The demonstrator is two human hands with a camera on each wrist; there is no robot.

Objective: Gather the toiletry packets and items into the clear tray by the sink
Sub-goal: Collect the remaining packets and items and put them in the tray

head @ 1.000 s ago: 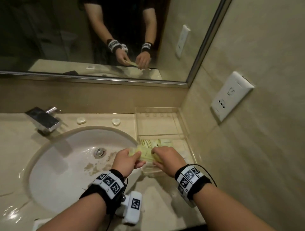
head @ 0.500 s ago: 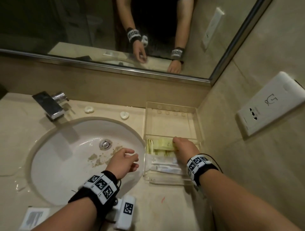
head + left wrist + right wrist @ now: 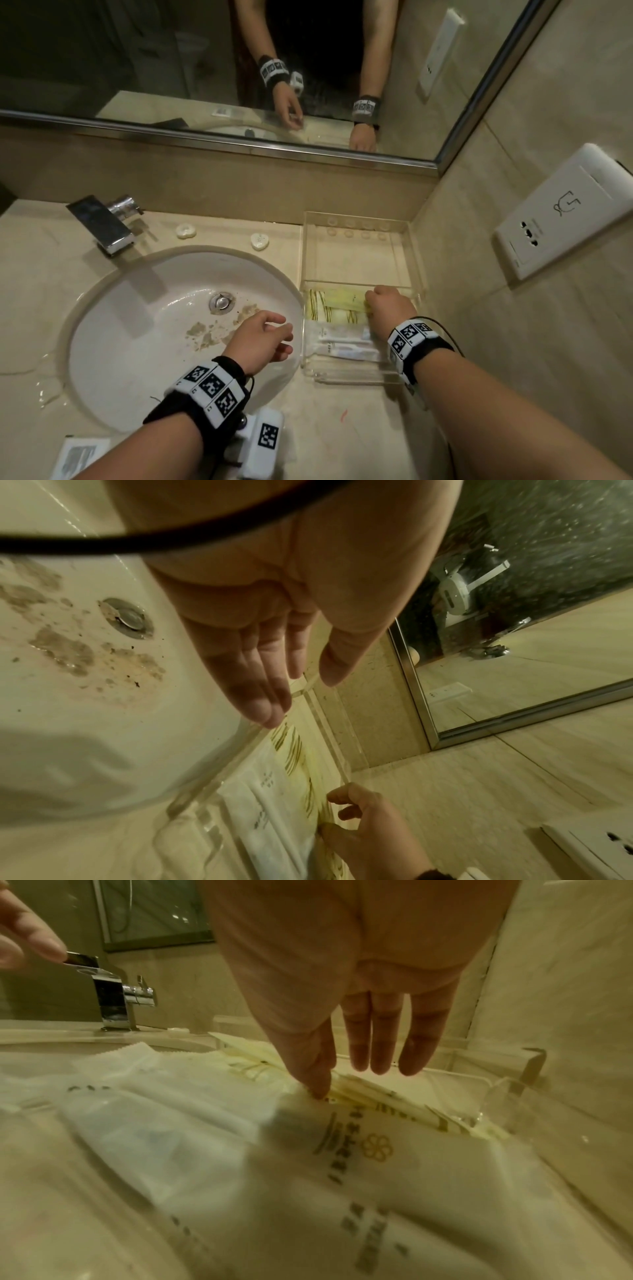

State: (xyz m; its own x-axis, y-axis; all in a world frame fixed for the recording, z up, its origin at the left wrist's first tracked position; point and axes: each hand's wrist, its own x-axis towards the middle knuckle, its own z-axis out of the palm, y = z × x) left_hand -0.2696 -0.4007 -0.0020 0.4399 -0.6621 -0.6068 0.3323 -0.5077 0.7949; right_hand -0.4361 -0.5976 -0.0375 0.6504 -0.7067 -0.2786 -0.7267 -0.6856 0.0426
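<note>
R hand (image 3: 390, 306) is down in the clear tray (image 3: 416, 270) by the sink (image 3: 144, 308), fingers straight and close together, pointing down, thumb tip pressing on the yellow packets (image 3: 337, 301); it pinches nothing that I can see. Those packets stand stacked on edge against the tray's divider, in the near compartment. Just in front of them, same compartment, lie white packets (image 3: 342, 342), flat, one w/ gold print seen in the R wrist view. Far compartment of the tray shows only clear floor w/ round bumps along the back.

L hand (image 3: 262, 339) hovers over the basin's right edge, just beside the tray wall, fingers loosely extended, holding nothing, apart from the tray.

Basin has brown stains near the drain (image 3: 222, 301). Tap (image 3: 102, 222) at back left, two small white soaps (image 3: 186, 230) on the counter behind the basin. One flat white packet (image 3: 78, 457) lies on the counter at front left, well apart from the tray. Wall socket (image 3: 561, 212) on the right
</note>
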